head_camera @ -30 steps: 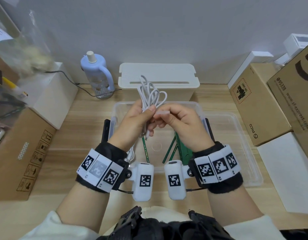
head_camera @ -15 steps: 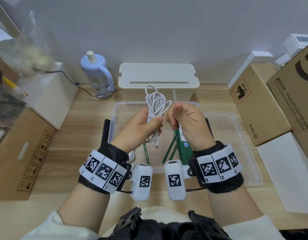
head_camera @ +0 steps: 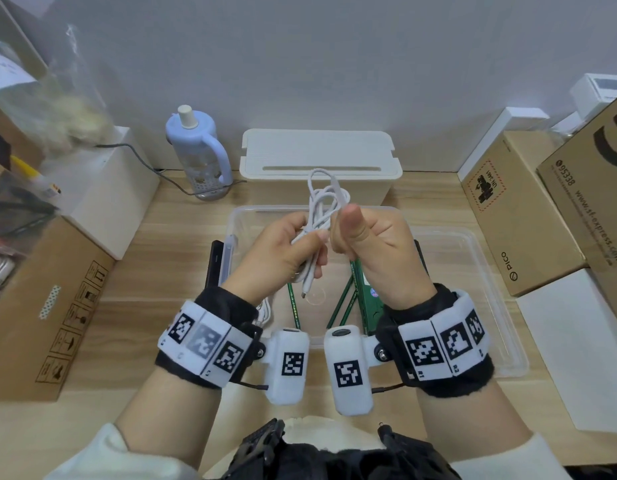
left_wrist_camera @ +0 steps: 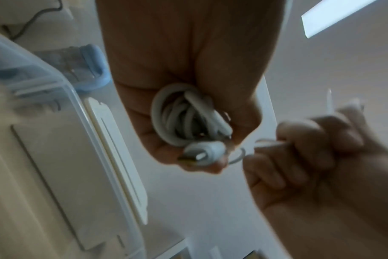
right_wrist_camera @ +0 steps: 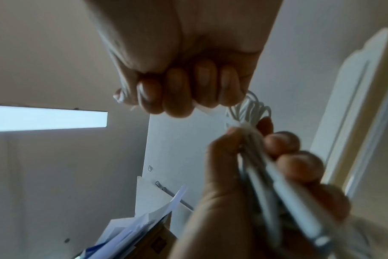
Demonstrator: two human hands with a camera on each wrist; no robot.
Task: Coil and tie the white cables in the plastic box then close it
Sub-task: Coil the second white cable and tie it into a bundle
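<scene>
Left hand (head_camera: pixel 286 251): fingers curled round coiled white cable (head_camera: pixel 322 206), loops rising above them, plug hanging below. Right hand (head_camera: pixel 372 244): fisted, pinching a thin white tie beside the coil. Both above open plastic box (head_camera: pixel 480 271).

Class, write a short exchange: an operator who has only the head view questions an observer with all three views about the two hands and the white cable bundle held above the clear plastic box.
Operator: In the head view I see the right thumb up, but not the fingers. Are they curled?
Observer: Yes. The right wrist view shows the right hand with all four fingers curled tight into the palm.
Operator: Does anything link that fist to the bundle?
Observer: In the left wrist view a thin white strand runs from the cable bundle, gripped in the left hand, into the right fist.
</scene>
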